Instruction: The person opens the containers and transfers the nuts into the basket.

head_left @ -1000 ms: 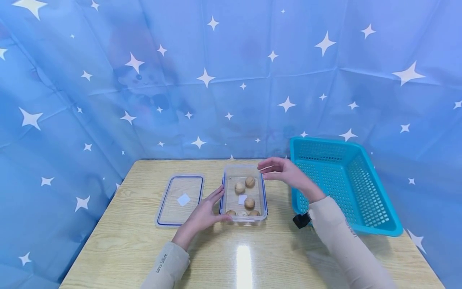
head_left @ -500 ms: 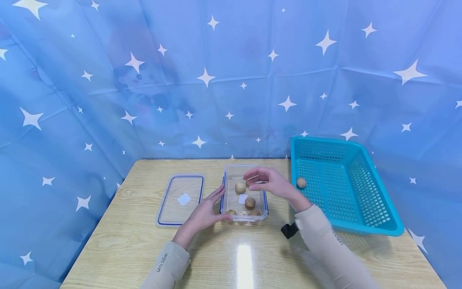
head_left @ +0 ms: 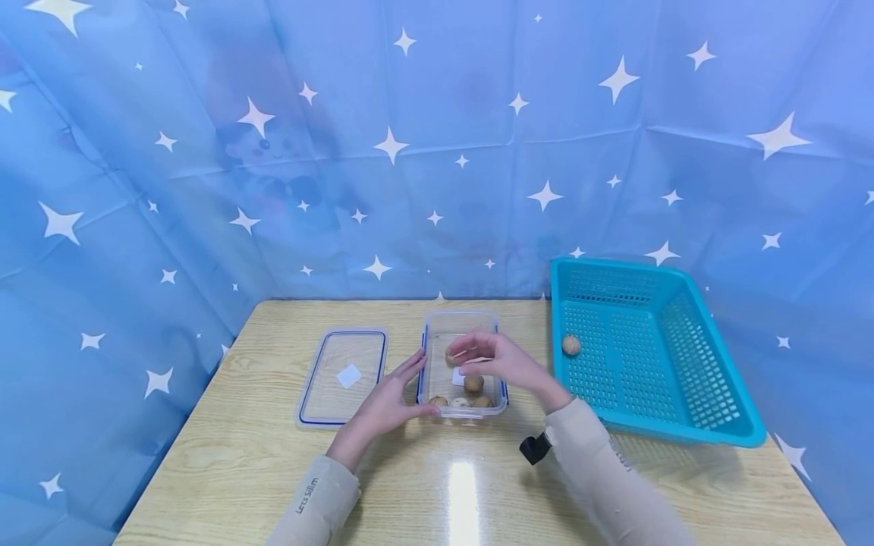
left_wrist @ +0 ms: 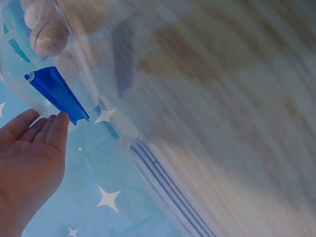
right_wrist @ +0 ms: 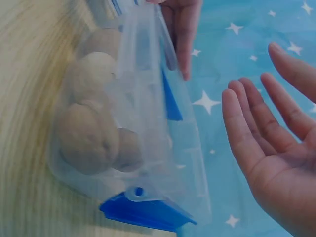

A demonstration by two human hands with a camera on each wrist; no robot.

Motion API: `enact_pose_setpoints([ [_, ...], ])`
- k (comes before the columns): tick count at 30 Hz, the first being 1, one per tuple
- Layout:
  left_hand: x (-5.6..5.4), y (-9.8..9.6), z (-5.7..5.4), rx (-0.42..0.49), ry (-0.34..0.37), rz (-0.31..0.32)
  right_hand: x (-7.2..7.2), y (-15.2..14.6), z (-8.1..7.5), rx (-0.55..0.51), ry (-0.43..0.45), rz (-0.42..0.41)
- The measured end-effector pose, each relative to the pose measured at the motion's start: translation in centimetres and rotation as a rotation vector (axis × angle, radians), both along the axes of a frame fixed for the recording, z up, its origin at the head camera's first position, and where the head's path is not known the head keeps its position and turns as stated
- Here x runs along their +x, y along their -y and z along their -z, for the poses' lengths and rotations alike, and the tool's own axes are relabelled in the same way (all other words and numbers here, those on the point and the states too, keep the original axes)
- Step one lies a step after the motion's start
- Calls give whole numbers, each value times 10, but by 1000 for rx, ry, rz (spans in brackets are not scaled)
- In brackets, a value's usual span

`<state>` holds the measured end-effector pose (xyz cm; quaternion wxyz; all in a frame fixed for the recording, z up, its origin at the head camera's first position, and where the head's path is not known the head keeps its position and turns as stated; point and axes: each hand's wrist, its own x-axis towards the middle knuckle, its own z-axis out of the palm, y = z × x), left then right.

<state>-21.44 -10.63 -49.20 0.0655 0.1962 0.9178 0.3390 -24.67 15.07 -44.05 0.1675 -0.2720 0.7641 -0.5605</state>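
Note:
My left hand (head_left: 389,402) rests along the left side of a clear plastic box (head_left: 501,356), thumb at its front corner. In the left wrist view its nearly straight fingers touch the box by a blue clip (left_wrist: 57,94). Above the box, my right hand (head_left: 501,360) reaches over the walnuts with loosely bent fingers. The right wrist view shows its fingers (right_wrist: 236,123) spread, with nothing between them. A pale walnut (head_left: 450,356) shows at its fingertips; a browner walnut (head_left: 473,384) lies nearer the front. Several more walnuts (right_wrist: 89,138) sit against the front wall.
A turquoise basket (head_left: 710,334) stands at the right, with one walnut (head_left: 571,345) near its left wall. The box's clear lid (head_left: 328,379), edged in blue, lies flat to the left. A starry blue cloth (head_left: 437,152) hangs behind the wooden table (head_left: 225,432).
My right hand has moved left and toward me, from the box's right rim to over its middle. The basket's walnut, hidden at first, is now visible. My left hand has stayed put.

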Motion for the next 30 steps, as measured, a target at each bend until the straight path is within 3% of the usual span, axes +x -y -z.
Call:
enact_pose_setpoints([
  [19,-1,1,2,0,-23,13,-3,11,32,10,16,-47],
  [30,-1,0,2,0,-23,11,-7,21,40,57,53,-71],
])
